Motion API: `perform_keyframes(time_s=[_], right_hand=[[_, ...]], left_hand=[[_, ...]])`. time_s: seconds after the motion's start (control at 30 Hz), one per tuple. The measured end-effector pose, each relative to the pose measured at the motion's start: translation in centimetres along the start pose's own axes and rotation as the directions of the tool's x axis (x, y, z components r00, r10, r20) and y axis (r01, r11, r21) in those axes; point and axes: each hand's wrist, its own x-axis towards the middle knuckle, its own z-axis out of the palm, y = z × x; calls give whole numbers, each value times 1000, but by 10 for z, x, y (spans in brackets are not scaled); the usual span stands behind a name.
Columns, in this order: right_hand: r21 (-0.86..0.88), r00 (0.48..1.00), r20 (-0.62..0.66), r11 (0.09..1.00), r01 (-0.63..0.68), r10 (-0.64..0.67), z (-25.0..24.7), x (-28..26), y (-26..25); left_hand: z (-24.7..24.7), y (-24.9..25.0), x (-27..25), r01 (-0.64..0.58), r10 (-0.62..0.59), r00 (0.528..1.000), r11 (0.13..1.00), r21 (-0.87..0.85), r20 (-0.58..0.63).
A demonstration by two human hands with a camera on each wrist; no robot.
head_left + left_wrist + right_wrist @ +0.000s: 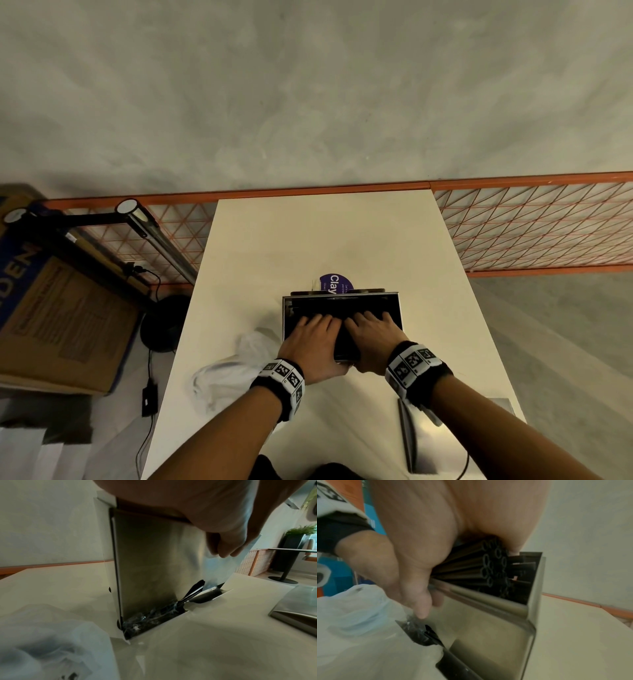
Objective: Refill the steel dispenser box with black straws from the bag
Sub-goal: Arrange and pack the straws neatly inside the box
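The steel dispenser box [287, 318] stands upright on the white table [308, 240], its top open. Black straws [342, 305] fill the opening. My left hand [310, 337] and right hand [371, 334] lie side by side over the bundle, fingers curled down onto it and thumbs outside the near wall. In the right wrist view, the straws' [488, 563] open ends sit at rim level under my right hand [436, 520]. My left hand's [205, 507] thumb hangs down the box's front face [150, 568]. A few straws [154, 616] show in the bottom slot.
The crumpled clear plastic bag [233, 370] lies left of the box. A steel lid [445, 435] lies flat at the table's near right corner. A purple round sticker [334, 284] sits behind the box. An orange mesh rail [531, 226] runs behind the table; a cardboard carton [61, 325] stands left.
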Motion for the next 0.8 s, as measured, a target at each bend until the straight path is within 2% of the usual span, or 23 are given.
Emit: perform_keyframes(time_s=[0.17, 0.33, 0.53, 0.8], right_hand=[[43, 1000, 14, 999, -5, 4, -1, 5, 2], [23, 999, -27, 1000, -18, 18, 5, 3, 1], [46, 1000, 7, 999, -22, 22, 3, 3, 1], [1, 997, -74, 1000, -31, 31, 4, -6, -3]], left_hand=[[-1, -2, 4, 10, -9, 1000, 999, -42, 23], [-1, -2, 4, 10, -10, 1000, 999, -51, 15], [-1, -1, 5, 36, -34, 998, 998, -46, 51], [1, 0, 4, 44, -39, 998, 996, -77, 59]])
